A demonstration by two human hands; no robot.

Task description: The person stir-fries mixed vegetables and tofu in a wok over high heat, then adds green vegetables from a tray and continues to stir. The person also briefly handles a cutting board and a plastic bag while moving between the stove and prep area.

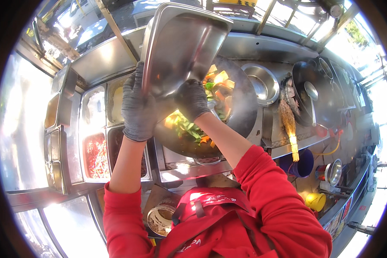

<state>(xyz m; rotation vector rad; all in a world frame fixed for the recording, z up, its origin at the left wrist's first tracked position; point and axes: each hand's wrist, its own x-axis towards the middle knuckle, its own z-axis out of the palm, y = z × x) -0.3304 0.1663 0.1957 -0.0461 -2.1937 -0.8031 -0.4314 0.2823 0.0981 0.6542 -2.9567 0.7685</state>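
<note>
A deep stainless steel food pan (pixel 180 48) is tilted over a large dark wok (pixel 245 106). My left hand (pixel 137 106), in a grey knit glove, holds the pan's left side. My right hand (pixel 193 98), gloved alike, is at the pan's lower inner part; its fingers are partly hidden, so whether it grips anything does not show. Cut vegetables (pixel 221 84), orange and green pieces, lie in the wok behind my right hand, and more green and orange strips (pixel 190 129) lie below it. Steam hangs over the wok.
To the left sit steel pans, one with chopped red food (pixel 96 154). A steel bowl (pixel 261 84), a bamboo wok brush (pixel 288 125), a second wok (pixel 300 93) and a skimmer (pixel 311 90) are on the right. A blue bucket (pixel 301 164) and a yellow container (pixel 315 201) stand lower right.
</note>
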